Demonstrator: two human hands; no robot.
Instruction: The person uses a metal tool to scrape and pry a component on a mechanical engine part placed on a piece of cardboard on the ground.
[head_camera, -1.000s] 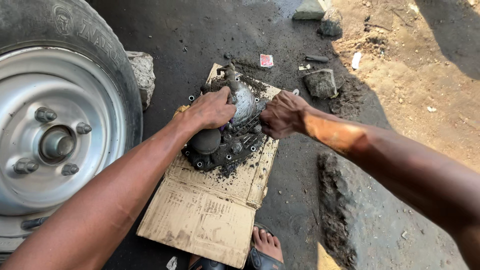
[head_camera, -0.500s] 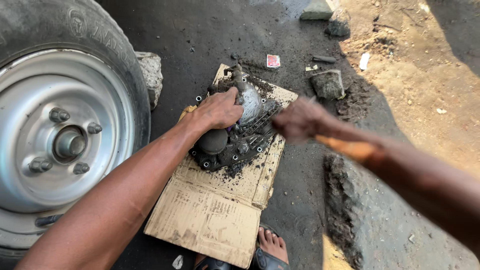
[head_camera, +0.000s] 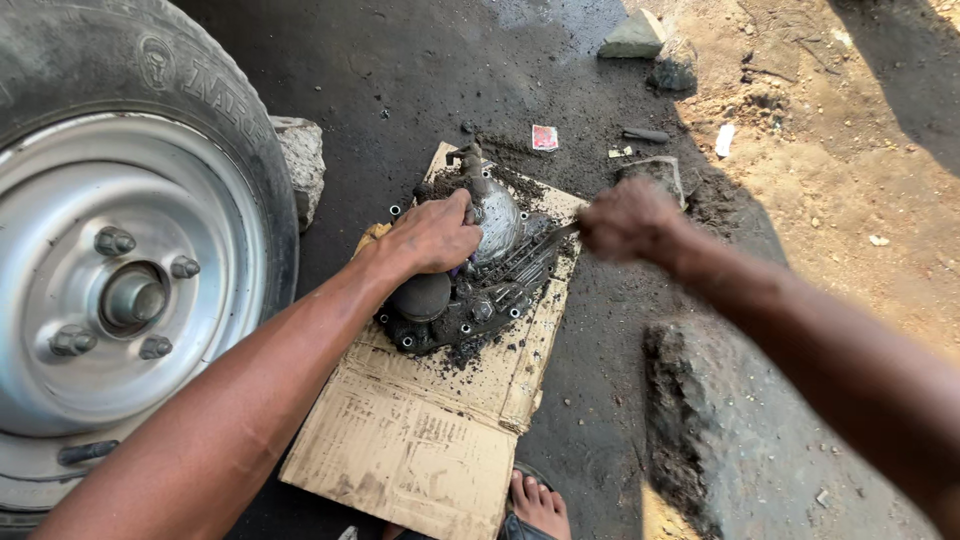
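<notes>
Nearest, a bare foot (head_camera: 537, 503) shows at the edge of a flattened cardboard sheet (head_camera: 420, 440) lying below both hands. Further up that sheet sits the grimy engine casing (head_camera: 470, 290), caked in dark dirt, with loose crumbs of it scattered on the cardboard. The left hand (head_camera: 432, 236) is clamped down over the casing's top, steadying it. To its right, the right hand (head_camera: 628, 220), blurred, is closed round a thin metal tool (head_camera: 548, 238) whose tip meets the casing's ribbed side. Judging by the grime, the scraping looks partly done, with plenty left. No container is in view. Left of the left arm stands a vehicle wheel (head_camera: 120, 290); beyond the hands lie stones (head_camera: 635, 38).
</notes>
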